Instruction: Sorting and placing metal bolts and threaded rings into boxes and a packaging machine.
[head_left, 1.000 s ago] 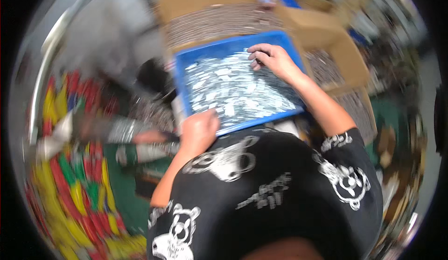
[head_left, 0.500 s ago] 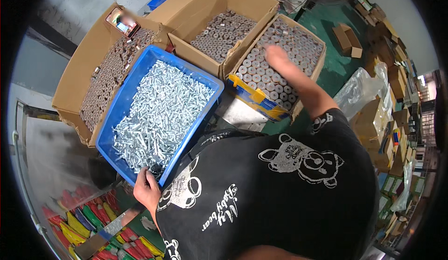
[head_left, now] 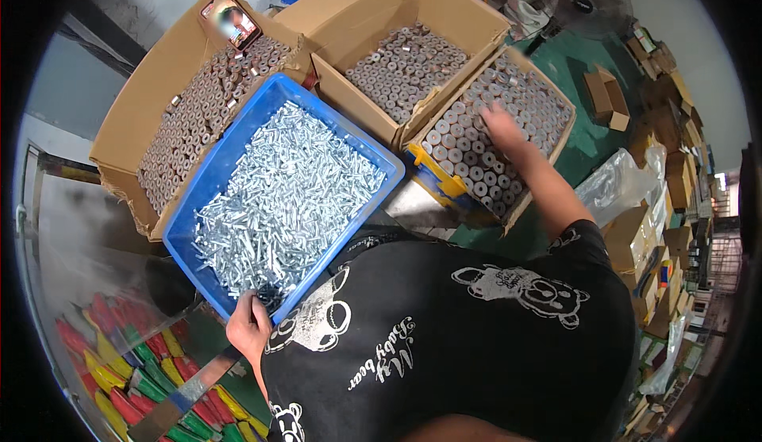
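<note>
My left hand (head_left: 249, 324) is closed on the near left corner of a blue plastic bin (head_left: 181, 245), its fingers over the rim. Small shiny metal pins (head_left: 278, 196) fill the bin in a loose heap; their exact kind is too small to tell. To the right, my right hand (head_left: 503, 128) rests on the grey ring-ended cylinders (head_left: 456, 142) packed in a cardboard box (head_left: 565, 131). Its fingers look stretched out and slightly apart on the cylinders, and I see nothing held in them. Yellow and blue tape (head_left: 444, 184) covers that box's near side.
Two more cardboard boxes, one behind the bin (head_left: 127, 144) and one at the back middle (head_left: 357, 85), hold similar cylinders. A phone (head_left: 230, 20) leans in the left one. Colourful packets (head_left: 151, 363) lie low at left. A fan (head_left: 583, 4) and small open carton (head_left: 607, 97) stand beyond.
My right hand has drawn nearer over the cylinders, its forearm lower. My left hand stays at the bin's corner. The whole view has shifted slightly, so boxes appear further right.
</note>
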{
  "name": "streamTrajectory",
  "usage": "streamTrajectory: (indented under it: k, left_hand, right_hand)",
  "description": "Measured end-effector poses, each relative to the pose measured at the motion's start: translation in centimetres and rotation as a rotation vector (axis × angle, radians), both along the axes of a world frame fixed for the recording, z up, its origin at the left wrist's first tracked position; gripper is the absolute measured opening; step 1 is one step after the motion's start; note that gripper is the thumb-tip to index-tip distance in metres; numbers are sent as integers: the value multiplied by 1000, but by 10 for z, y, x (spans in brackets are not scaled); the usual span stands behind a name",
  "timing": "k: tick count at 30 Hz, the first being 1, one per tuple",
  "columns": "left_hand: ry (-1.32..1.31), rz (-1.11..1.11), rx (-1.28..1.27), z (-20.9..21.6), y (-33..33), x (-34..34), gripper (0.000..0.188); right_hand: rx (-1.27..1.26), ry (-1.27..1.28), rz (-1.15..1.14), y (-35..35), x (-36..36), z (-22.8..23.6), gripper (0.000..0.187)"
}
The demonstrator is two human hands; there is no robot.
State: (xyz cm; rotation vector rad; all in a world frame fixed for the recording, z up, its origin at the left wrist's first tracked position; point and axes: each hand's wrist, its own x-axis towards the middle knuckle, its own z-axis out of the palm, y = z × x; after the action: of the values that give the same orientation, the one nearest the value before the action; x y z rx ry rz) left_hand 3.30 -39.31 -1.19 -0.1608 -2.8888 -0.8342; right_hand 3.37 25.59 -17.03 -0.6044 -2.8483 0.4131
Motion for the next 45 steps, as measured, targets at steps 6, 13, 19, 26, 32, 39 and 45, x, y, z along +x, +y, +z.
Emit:
streamTrajectory:
  k: [6, 13, 19, 26, 32, 39, 45]
  left_hand:
    - [35, 7, -25, -4, -10, 4, 14]
    - [12, -16, -164, 16, 1, 1, 13]
    - [57, -21, -145, 20, 1, -4, 13]
    - [78, 14, -91, 31, 8, -4, 13]
    - [126, 15, -86, 30, 2, 4, 10]
    - [149, -17, -41, 24, -8, 6, 7]
    - [161, -93, 41, 23, -9, -1, 9]
  right_hand:
    - [-1495, 204, 138, -24, -62, 146, 36]
    - [259, -373, 259, -7, -324, 9, 26]
    - [134, -475, 116, 106, -312, -107, 42]
    - [301, -1032, 119, 78, -315, -90, 41]
    - [-490, -819, 246, 4, -350, 11, 38]
    - [-1170, -176, 751, -296, -387, 231, 20]
    - [-85, -100, 625, -502, -512, 145, 34]
